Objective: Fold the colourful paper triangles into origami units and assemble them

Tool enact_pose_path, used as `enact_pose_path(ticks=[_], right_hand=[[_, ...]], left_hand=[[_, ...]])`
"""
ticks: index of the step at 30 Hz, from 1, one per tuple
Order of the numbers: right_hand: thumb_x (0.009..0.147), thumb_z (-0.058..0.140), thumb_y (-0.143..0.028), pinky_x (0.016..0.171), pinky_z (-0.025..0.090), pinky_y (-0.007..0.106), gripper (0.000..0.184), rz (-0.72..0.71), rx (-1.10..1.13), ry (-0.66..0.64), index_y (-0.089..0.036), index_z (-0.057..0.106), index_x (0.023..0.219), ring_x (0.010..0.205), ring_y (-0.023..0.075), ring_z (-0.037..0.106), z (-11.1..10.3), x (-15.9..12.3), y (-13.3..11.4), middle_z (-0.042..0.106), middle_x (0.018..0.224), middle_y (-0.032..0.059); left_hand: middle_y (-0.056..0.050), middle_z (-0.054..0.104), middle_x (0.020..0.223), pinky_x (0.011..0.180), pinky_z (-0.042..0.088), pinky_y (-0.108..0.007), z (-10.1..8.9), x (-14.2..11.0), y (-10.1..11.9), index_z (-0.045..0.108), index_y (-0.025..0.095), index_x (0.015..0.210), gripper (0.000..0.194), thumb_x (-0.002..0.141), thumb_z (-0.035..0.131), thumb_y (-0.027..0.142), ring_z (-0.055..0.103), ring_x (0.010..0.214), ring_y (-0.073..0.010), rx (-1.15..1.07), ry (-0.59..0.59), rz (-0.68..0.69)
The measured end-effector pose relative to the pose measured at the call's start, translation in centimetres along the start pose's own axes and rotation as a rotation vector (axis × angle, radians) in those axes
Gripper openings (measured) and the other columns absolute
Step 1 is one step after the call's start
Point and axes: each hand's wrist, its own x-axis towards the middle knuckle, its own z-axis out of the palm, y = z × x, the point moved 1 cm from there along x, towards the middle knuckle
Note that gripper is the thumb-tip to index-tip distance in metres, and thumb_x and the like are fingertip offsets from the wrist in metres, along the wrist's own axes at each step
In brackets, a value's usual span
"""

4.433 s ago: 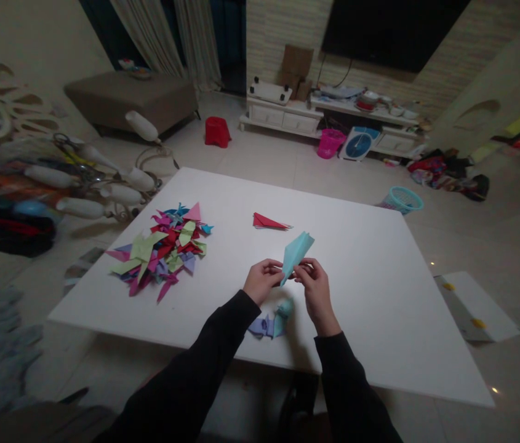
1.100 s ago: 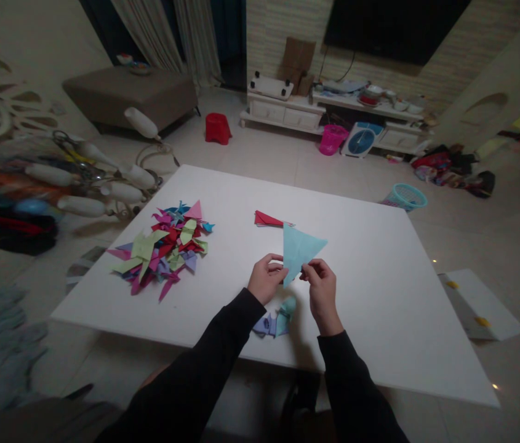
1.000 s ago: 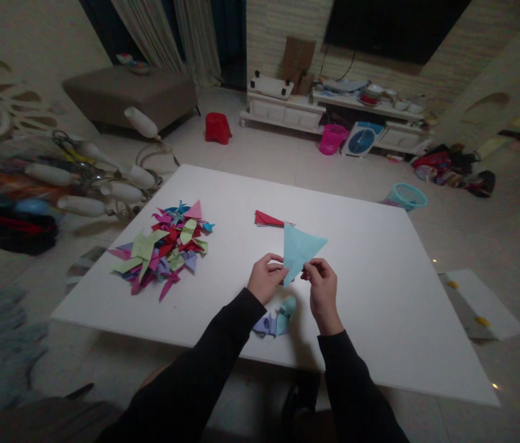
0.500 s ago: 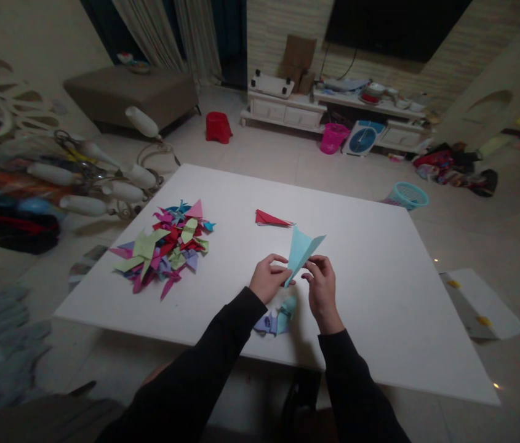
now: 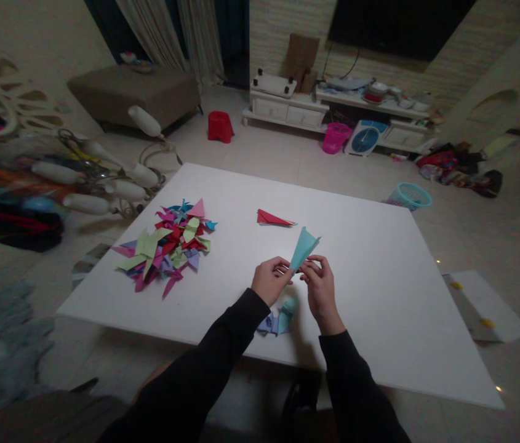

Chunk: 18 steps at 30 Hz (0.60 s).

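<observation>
Nearest us, at the lower centre of the frame, a purple folded piece [image 5: 268, 324] and a teal folded piece [image 5: 287, 315] lie together on the white table [image 5: 380, 295]. Just beyond, we hold the light-blue paper [image 5: 303, 249] raised at centre: our left hand [image 5: 269, 282] pinches its lower tip, fingers closed, while our right hand [image 5: 319, 289] lightly grips its lower right edge, fingers curled. A second ago it was a broad triangle; now it is a slim wedge, so we judge its sides are being folded together. Farther off lie red folded paper [image 5: 274, 219] and, left of centre, a multicoloured paper pile [image 5: 176, 246]. We can read no brands or writing.
</observation>
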Motion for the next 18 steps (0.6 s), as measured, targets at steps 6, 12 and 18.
enact_pose_path(ticks=[6, 12, 18], right_hand=[[0.069, 0.080, -0.032, 0.059, 0.043, 0.025, 0.036, -0.076, -0.049, 0.098, -0.020, 0.058, 0.095, 0.063, 0.0122, 0.058, -0.32, 0.33, 0.37, 0.064, 0.071, -0.0046], [0.070, 0.079, -0.034, 0.057, 0.042, 0.025, 0.027, -0.069, -0.049, 0.075, -0.020, 0.060, 0.083, 0.063, 0.0126, 0.057, -0.36, 0.35, 0.39, 0.064, 0.072, -0.0028], [0.072, 0.079, -0.036, 0.059, 0.041, 0.027, 0.026, -0.120, -0.104, 0.115, -0.019, 0.059, 0.071, 0.059, 0.0117, 0.051, -0.61, 0.44, 0.38, 0.061, 0.065, -0.0032]], left_hand=[[-0.003, 0.068, 0.065, 0.052, 0.052, -0.022, 0.07, -0.02, 0.09, 0.068, 0.010, 0.087, 0.025, 0.077, 0.077, 0.031, 0.066, 0.055, -0.0134, -0.123, -0.067, -0.061], [-0.003, 0.069, 0.065, 0.055, 0.054, -0.023, -0.29, 0.34, -0.35, 0.066, 0.010, 0.087, 0.032, 0.062, 0.086, 0.014, 0.067, 0.056, -0.0132, -0.165, -0.056, -0.135], [-0.002, 0.067, 0.061, 0.052, 0.052, -0.021, -0.27, 0.48, -0.60, 0.066, 0.011, 0.082, 0.029, 0.062, 0.087, 0.016, 0.065, 0.053, -0.0120, -0.178, -0.075, -0.153]])
